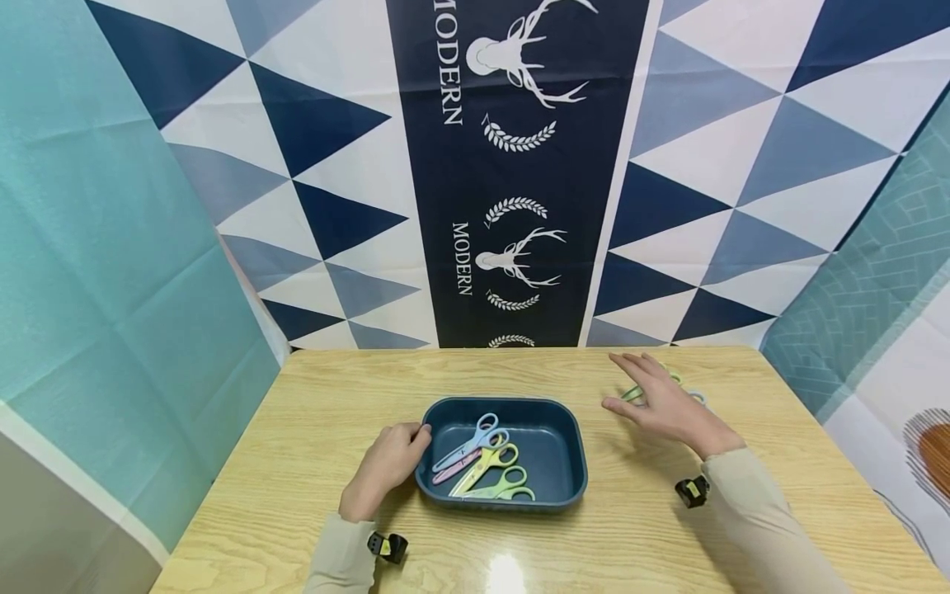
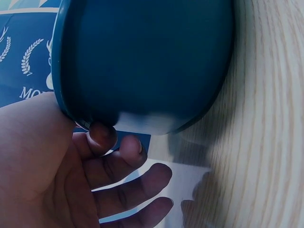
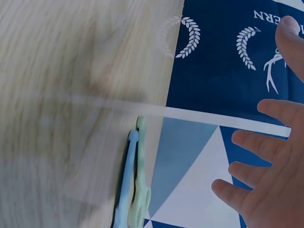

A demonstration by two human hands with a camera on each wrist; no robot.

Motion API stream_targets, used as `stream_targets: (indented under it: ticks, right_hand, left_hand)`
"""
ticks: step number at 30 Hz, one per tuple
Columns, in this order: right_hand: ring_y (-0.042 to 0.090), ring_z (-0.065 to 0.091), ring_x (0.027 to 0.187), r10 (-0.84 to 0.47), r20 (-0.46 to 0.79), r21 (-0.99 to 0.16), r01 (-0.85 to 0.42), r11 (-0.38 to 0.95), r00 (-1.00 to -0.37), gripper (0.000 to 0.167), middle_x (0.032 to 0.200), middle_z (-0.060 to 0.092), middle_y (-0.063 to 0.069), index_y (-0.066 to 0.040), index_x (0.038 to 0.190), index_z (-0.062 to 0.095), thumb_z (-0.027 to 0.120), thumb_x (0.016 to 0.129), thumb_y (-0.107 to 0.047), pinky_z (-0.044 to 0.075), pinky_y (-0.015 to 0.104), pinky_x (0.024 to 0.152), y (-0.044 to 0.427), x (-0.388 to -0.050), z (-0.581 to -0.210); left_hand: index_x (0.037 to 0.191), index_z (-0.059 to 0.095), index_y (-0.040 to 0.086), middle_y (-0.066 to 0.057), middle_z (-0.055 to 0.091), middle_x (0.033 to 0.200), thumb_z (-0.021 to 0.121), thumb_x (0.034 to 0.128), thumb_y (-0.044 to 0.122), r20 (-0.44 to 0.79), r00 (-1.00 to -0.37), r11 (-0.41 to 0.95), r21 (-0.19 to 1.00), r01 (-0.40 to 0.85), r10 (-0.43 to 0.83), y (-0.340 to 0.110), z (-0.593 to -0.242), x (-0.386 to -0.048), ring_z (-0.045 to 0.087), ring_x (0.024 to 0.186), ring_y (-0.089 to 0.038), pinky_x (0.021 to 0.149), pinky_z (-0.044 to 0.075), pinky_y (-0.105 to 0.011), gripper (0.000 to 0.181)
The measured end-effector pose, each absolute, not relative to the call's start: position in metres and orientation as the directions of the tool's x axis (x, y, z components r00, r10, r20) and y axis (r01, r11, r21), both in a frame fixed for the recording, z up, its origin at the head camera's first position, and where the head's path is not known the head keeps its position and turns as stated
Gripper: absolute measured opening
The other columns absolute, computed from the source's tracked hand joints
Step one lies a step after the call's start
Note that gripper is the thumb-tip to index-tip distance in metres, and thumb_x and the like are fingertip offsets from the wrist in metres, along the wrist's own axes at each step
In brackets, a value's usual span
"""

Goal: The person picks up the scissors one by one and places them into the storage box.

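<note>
A dark blue tray (image 1: 560, 450) sits on the table, and my left hand (image 1: 387, 462) grips its left rim, the thumb over the edge. In the left wrist view the fingers (image 2: 142, 183) curl beside the tray's outer wall (image 2: 142, 61). Inside lie blue scissors (image 1: 463, 445), pink scissors (image 1: 454, 468), yellow scissors (image 1: 478, 468) and green scissors (image 1: 505, 491). To the right my right hand (image 1: 656, 400) hovers with spread fingers, holding nothing. Green scissors (image 3: 140, 190) and light blue scissors (image 3: 126, 185) lie on the table near it, partly hidden by the hand in the head view.
The wooden table (image 1: 334, 388) ends at the back against a patterned cloth (image 1: 512, 181). Teal cloth (image 1: 111, 272) hangs at the left side. A round brown patch (image 1: 937, 454) shows on the cloth at far right.
</note>
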State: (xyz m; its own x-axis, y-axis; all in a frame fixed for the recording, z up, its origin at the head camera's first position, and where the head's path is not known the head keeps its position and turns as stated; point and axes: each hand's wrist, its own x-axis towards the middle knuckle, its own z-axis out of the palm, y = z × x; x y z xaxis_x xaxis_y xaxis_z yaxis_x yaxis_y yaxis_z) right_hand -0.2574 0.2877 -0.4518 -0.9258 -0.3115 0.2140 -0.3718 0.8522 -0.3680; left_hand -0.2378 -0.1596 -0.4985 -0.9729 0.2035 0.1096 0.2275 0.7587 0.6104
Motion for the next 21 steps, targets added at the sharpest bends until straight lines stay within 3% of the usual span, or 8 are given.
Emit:
stream_targets:
  ticks: [21]
  right_hand:
    - [0.057,0.027,0.145,-0.256,0.204,-0.411,-0.32,0.853,-0.945,0.083,0.159,0.03,0.032,-0.007,0.16,0.031,0.065,0.098,-0.051,0.027,0.076,0.108,0.308,-0.252,-0.456]
  left_hand:
    - [0.067,0.048,0.015,0.004,0.038,0.062,0.049,0.1066,0.025,0.11,-0.972,0.755,0.614,0.232,0.21,-0.16,-0.498,-0.238,0.043,0.057,-0.012,0.055,0.034,-0.026,0.04]
